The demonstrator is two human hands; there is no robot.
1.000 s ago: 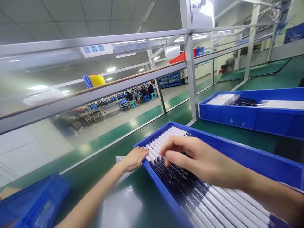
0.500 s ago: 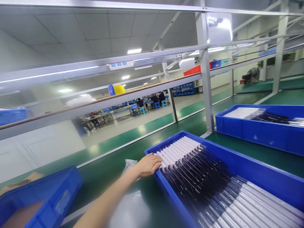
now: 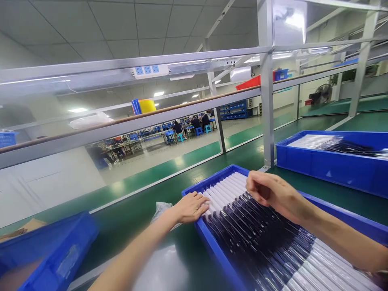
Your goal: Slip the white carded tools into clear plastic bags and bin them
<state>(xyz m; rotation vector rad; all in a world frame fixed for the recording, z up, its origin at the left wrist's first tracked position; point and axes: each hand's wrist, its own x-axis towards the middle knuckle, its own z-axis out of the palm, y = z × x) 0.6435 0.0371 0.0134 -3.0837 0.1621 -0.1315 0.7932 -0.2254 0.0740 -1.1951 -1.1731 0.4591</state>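
Note:
A blue bin (image 3: 216, 258) stands before me, filled with rows of slim items that have white, tube-like ends (image 3: 226, 190) and thin black shafts (image 3: 257, 224). More white ends (image 3: 327, 266) lie toward the near side, under what looks like clear film. My left hand (image 3: 191, 207) rests at the bin's left corner, fingers stretched over the outermost white tubes. Above the far part of the rows is my right hand (image 3: 269, 192), its fingers curled into a loose fist. Nothing sticks out of that fist.
Another blue bin (image 3: 321, 161) with similar items sits at the right, behind a metal post (image 3: 267, 105). At lower left is a tilted blue bin (image 3: 60, 258). A clear plastic bag (image 3: 160, 210) lies on the green surface (image 3: 136, 210). A rail (image 3: 182, 107) crosses ahead; people sit far off.
My right hand has come in from the right and is now over the bin. The left hand stays at the bin's corner. The view has shifted slightly.

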